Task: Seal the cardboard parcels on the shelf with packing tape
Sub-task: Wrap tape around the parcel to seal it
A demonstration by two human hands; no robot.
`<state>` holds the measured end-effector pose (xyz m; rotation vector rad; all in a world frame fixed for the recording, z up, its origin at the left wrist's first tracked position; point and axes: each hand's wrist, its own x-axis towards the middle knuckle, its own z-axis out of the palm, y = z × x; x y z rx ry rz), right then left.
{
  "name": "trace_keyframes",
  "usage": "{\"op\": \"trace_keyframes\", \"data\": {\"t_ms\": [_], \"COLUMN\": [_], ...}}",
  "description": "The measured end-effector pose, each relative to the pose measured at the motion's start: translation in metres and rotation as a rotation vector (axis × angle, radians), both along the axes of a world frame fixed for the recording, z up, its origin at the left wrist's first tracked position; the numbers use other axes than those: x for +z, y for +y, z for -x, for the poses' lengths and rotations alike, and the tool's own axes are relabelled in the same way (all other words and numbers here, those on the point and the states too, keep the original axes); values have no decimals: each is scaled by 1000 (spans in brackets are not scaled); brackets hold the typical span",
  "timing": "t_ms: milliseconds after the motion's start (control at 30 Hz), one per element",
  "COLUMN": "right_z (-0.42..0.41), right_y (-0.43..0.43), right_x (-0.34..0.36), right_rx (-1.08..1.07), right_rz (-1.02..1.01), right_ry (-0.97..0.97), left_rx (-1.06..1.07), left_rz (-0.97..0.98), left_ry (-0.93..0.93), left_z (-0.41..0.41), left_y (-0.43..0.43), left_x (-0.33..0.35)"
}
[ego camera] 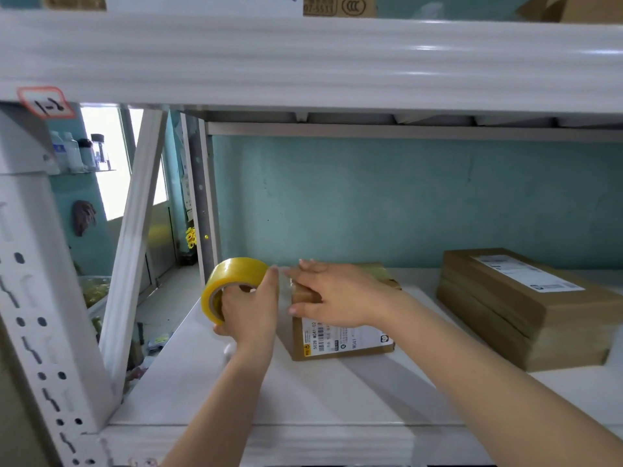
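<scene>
A small cardboard parcel (340, 342) with a white label lies on the white shelf (303, 392). My left hand (251, 311) grips a yellow roll of packing tape (232, 278) just left of the parcel, fingers hooked through its core. A clear strip of tape runs from the roll to the parcel's top left edge. My right hand (332, 294) lies flat on the parcel's top, fingers straight, pressing the tape end down. A larger flat parcel (526, 308) with a white label sits to the right.
The shelf's upper beam (303, 62) hangs low above the hands. A white perforated upright (43, 315) and a diagonal brace (135, 247) stand at the left. A teal wall (404, 197) closes the back. More cartons sit on the level above.
</scene>
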<state>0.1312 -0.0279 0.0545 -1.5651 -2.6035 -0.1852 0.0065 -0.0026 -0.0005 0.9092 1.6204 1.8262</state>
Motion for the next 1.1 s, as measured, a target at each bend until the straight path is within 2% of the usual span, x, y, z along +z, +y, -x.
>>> {"op": "trace_keyframes", "data": {"t_ms": [133,333,400,467,533,600,633,700,767,833,1100], "right_z": [5,-2,-7,-16,-37,-70,-89,-126,-145,-149,-148], "right_y": [-7,-10,-11,-16,-20,-26,-30,-38,-45,-48,-43], "right_x": [3,-4,-3,5,15,22,22,12,-8,-28,-39], "right_rx": [-13,-19,10,65,43,-133,-279,-598,-824,-915,-890], "right_rz": [-5,-78,-29,5,-125,-309,-377,-361,-108,148,306], "right_ry": [66,22,211,598,900,1015,968,633,267,97,249], "left_rx": [-15,-2,7,10,-4,-25,-28,-38,-38,-37,-63], "left_rz": [-4,-30,-51,-57,-43,-37,-33,-24,-27,-25,-40], "left_ry": [-24,138,158,168,158,136,121,80,41,29,24], "left_z": [2,6,7,8,9,10,9,8,6,6,9], "left_y": [3,14,13,13,15,17,16,15,13,12,12], "left_x": [-3,-14,-14,-14,-16,-17,-17,-16,-13,-11,-9]}}
